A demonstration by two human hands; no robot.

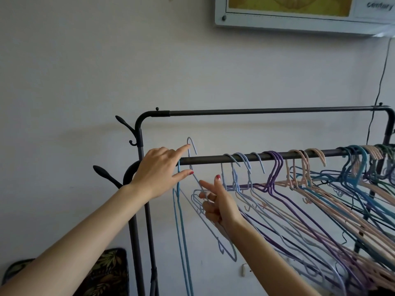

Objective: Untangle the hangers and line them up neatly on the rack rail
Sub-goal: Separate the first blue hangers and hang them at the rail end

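Pale wall behind, a dark metal rack rail (pixel 256 157) runs left-right. Right hand (pixel 215 205) grips a thin light-blue wire hanger (pixel 193 171) (hook up, above the rail); left hand (pixel 159 170) is spread, fingertip touching it.

Place: it looked like a room in a home
Signs: a black garment rack (pixel 267 112) stood against a plain white wall (pixel 85 71); coloured hangers (pixel 303 189) crowded its rail (pixel 213 160); a framed picture (pixel 299 16) hung above

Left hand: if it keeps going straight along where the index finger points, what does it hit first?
The left hand points up and right; its index fingertip is already at the raised hook of the light blue hanger, so it meets that first. Beyond, likely the wall; depth is unclear.
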